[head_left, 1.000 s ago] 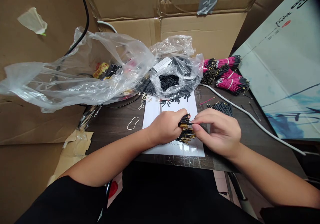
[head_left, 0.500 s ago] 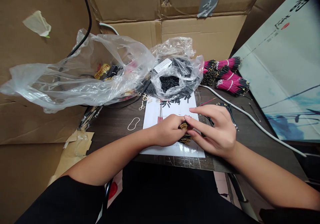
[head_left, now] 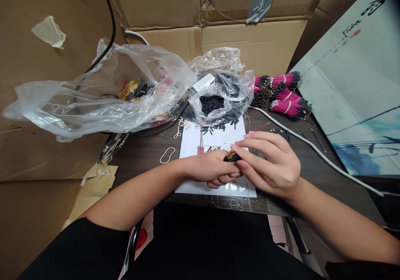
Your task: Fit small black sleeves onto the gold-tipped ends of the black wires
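My left hand (head_left: pixel 215 168) is closed round a bundle of black pieces with gold tips (head_left: pixel 231 156), held above a printed white sheet (head_left: pixel 193 138). The fingertips of my right hand (head_left: pixel 268 163) touch the gold ends of the bundle from the right, thumb and fingers close together. Short black tubes (head_left: pixel 208 129) lie loose on the top part of the sheet. Beyond it, a clear plastic bag (head_left: pixel 212 101) is full of similar black tubes. Whether my right fingertips hold a single piece is too small to tell.
A large crumpled plastic bag (head_left: pixel 103 101) spreads at the left. Pink-and-black wire bundles (head_left: pixel 290 107) are stacked at the back right. A white cable (head_left: pixel 325 157) crosses the right side. A rubber band (head_left: pixel 167 155) lies left of the sheet. Cardboard (head_left: pixel 250 42) stands behind.
My left hand has turned, so its curled fingers and more of the bundle's black part show. My right hand has shifted slightly right, its fingertips now on the gold ends.
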Demonstrator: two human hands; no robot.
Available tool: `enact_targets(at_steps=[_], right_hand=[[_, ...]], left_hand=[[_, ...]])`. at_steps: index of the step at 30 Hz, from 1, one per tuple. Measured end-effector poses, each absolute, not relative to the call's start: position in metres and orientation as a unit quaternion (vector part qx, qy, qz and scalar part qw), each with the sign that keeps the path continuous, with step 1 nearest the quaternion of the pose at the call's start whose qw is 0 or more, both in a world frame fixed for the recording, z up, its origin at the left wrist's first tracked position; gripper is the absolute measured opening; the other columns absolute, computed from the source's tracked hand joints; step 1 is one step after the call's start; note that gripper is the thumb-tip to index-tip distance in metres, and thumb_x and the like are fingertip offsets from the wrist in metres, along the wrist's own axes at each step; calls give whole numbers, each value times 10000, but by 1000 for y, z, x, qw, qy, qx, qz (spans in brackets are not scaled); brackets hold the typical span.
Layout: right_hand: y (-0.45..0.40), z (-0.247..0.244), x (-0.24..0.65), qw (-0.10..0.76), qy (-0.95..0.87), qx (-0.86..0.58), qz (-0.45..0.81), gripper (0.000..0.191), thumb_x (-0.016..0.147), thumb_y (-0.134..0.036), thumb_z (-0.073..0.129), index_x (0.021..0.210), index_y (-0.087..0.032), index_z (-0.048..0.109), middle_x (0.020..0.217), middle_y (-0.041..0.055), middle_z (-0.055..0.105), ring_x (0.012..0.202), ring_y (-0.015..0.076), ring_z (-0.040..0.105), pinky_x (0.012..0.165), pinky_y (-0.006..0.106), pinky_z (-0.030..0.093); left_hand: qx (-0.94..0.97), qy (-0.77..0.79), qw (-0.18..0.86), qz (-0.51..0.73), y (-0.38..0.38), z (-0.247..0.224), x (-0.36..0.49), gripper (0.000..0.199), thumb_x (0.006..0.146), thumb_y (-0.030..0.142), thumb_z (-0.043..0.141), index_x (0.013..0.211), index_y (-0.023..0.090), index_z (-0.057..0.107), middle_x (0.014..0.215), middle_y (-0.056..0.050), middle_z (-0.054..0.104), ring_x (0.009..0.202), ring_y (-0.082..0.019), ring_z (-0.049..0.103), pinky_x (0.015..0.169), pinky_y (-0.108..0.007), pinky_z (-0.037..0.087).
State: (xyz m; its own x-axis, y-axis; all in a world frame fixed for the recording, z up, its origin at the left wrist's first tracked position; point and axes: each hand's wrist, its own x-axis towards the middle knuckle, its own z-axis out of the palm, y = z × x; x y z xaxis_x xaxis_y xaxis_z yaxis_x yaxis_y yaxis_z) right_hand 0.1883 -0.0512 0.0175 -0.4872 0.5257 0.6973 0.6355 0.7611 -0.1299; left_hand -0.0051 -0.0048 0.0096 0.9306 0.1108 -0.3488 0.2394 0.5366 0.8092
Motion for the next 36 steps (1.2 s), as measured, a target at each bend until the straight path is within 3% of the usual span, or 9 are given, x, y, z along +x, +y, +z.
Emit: enact_targets(at_steps=[4, 7, 11, 13, 15, 20, 24, 32, 36], right_hand=[[-52, 17, 189, 365, -864, -340, -71, 488, 764, -251, 699, 1240, -246, 591, 1098, 62, 675, 1065, 256, 594, 883, 449, 548], [-51, 15, 188, 364, -860, -346, -85, 644, 747, -391, 719, 1330, -213, 515, 1200, 97, 636, 1116, 292, 563, 927, 482, 524], [-49, 7, 183, 373, -865, -326, -86, 1046, 688, -578, 716, 1505, -189, 190, 1416, 156, 462, 1237, 336, 479, 1009, 560, 456], [-49, 3, 180, 367, -873, -311, -77, 1163, 672, -563, 738, 1521, -216, 23, 1459, 159, 404, 1266, 330, 458, 1032, 586, 425], [-49, 1, 177, 362, -878, -304, -73, 1196, 672, -548, 747, 1516, -231, -39, 1461, 157, 401, 1273, 319, 455, 1048, 599, 406], [-50, -2, 173, 359, -876, -313, -79, 1094, 733, -495, 717, 1512, -275, -20, 1452, 146, 420, 1283, 300, 452, 1053, 626, 394], [-49, -3, 171, 366, -870, -317, -98, 1068, 733, -393, 744, 1507, -303, 14, 1425, 131, 458, 1272, 279, 473, 1065, 612, 393], [-47, 1, 176, 367, -871, -305, -115, 897, 706, -462, 752, 1435, -320, 248, 1375, 106, 523, 1240, 280, 507, 1036, 596, 430], [-47, 1, 176, 372, -873, -291, -124, 892, 681, -433, 781, 1415, -275, 298, 1332, 114, 565, 1221, 284, 512, 1029, 582, 443]], left_hand=[[468, 181, 864, -30, -5, 9, -5, 492, 843, 511, 569, 585, 190, 299, 481, 88, 230, 393, -37, 189, 388, -213, 158], [442, 173, 880, -4, -3, 6, -3, 457, 867, 486, 551, 610, 190, 315, 467, 97, 208, 380, -32, 153, 381, -205, 124], [405, 156, 900, 48, 0, 2, -1, 431, 893, 481, 501, 624, 187, 337, 450, 98, 210, 364, -32, 150, 370, -198, 122], [410, 158, 894, 84, 0, 1, 1, 416, 893, 441, 505, 607, 181, 351, 441, 90, 232, 364, -39, 200, 375, -201, 158], [422, 163, 883, 121, -2, 2, 3, 426, 882, 385, 520, 563, 173, 334, 435, 80, 249, 374, -37, 239, 393, -204, 180], [428, 191, 871, 147, -5, 4, 6, 394, 871, 390, 515, 592, 168, 349, 448, 76, 282, 381, -24, 216, 395, -204, 133], [460, 219, 850, 137, -7, 4, 6, 432, 867, 442, 522, 574, 170, 357, 459, 60, 310, 397, -36, 272, 400, -208, 198], [471, 208, 847, 131, -8, 0, 6, 405, 812, 409, 572, 572, 174, 345, 474, 61, 317, 402, -36, 279, 395, -204, 217], [470, 190, 853, 126, -8, 2, 6, 429, 827, 396, 552, 543, 172, 321, 465, 59, 302, 397, -33, 272, 397, -204, 200]])
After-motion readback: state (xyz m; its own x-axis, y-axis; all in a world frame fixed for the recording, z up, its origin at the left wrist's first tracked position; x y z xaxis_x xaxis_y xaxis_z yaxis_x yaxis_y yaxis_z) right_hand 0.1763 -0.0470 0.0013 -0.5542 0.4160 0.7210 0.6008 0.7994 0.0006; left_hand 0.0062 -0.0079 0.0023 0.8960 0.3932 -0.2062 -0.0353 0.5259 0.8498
